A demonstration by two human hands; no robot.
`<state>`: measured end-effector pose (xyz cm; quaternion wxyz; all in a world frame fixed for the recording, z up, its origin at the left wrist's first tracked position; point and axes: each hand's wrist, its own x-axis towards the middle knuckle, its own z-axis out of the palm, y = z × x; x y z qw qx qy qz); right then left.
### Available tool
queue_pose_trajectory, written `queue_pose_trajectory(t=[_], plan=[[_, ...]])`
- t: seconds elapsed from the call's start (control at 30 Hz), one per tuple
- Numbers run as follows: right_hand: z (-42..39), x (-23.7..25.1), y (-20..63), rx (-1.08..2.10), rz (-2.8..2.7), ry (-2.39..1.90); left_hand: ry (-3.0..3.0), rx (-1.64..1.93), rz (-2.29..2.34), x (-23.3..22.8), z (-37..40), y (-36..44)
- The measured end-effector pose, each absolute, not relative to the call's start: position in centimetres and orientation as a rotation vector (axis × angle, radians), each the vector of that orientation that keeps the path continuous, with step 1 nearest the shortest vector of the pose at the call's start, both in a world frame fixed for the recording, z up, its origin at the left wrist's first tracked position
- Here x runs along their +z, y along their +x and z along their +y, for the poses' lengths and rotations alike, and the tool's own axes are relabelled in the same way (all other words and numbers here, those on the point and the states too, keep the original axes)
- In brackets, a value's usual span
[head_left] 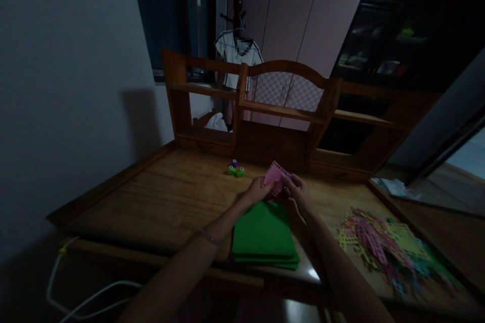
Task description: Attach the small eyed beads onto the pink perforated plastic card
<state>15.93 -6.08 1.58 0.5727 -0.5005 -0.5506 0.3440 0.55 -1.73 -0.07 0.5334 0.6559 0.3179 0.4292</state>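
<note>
Above the far end of a stack of green sheets (262, 234), both my hands are together around a piece of pink paper (273, 173) with a row of small dark cut-outs along its upper edge. My left hand (259, 192) pinches the paper from its left side. On the right, my right hand (299, 191) is closed around a small purple paper punch (288, 176) at the paper's edge; the fingers hide most of it. Behind the hands stand two small green punches (236, 171) and a purple one (234, 163), each with a round white top.
At the right of the wooden table (166, 197) lies a heap of cut paper strips (373, 242) in pink, yellow, green and blue. A wooden shelf unit (280, 106) rises along the back edge. A white cable (56, 277) hangs at the front left.
</note>
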Motion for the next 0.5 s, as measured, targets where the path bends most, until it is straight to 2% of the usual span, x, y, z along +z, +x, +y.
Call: queue_pose_trajectory(t=[0.2, 0.5], plan=[[-6.5, 2.4, 15.6, 0.880, -1.262, -1.168, 1.581, 1.076, 0.799, -0.2, -1.6, 0.6], [-5.8, 1.8, 16.7, 0.783, -1.068, -1.181, 1.573, 1.123, 0.728, -0.5, -1.1, 0.6]])
